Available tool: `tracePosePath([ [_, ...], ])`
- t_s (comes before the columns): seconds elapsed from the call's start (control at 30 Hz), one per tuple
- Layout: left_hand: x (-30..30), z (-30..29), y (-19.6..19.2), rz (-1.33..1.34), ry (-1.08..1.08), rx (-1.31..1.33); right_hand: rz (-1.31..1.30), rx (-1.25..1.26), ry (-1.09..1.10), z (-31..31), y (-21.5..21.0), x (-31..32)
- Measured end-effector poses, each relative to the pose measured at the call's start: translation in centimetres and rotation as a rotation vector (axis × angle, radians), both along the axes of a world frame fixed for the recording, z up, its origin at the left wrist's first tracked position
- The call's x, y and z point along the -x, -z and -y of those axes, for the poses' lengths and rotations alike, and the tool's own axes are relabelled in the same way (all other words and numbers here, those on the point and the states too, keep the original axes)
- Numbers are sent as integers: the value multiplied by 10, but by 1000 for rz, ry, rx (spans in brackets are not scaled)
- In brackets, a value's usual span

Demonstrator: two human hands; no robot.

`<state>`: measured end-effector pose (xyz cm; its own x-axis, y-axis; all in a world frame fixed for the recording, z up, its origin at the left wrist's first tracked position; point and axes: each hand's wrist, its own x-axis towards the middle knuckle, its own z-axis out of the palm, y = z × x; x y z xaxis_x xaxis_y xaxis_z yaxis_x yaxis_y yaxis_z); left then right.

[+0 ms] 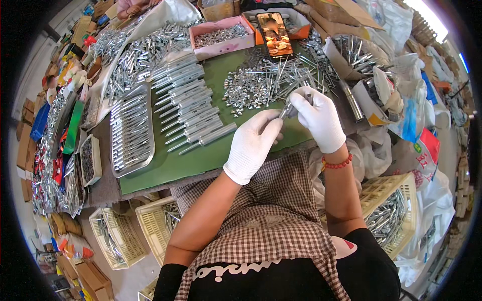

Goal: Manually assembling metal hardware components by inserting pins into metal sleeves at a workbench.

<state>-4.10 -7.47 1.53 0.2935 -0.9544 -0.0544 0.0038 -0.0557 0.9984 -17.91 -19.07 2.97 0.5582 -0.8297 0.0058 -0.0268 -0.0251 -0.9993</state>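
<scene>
Both my hands wear white knit gloves and meet above the near right part of the green mat. My left hand [255,145] pinches a slim metal tube [285,111] between thumb and fingers, its upper end pointing toward the other hand. My right hand [319,120] closes its fingertips on a small grey metal piece [308,98] just beside that tube; whether the two parts join is hidden by the fingers. Beyond my hands lies a heap of small silver fittings [242,89] mixed with thin metal pins [281,80]. Left of them, tubes with thin rods [193,113] lie stacked in a slanted row.
A metal tray [150,125] of rods stands at the left on the green mat [150,181]. At the back are a pink box [221,50] of small parts and a propped phone [275,37]. Plastic crates [391,193] sit below the table edge. A thick chrome tube [352,103] lies at right.
</scene>
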Motion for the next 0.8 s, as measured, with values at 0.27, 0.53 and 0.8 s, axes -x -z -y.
tracePosePath([
  [0.27, -8, 2, 16, -586, -139, 31, -169, 425, 40, -27, 9, -8],
  [0.53, -10, 3, 19, -813, -161, 244, -165, 327, -77, -48, 38, -10],
  [0.8, -21, -7, 11, -301, -120, 191, -276, 359, 10, -16, 15, 19],
])
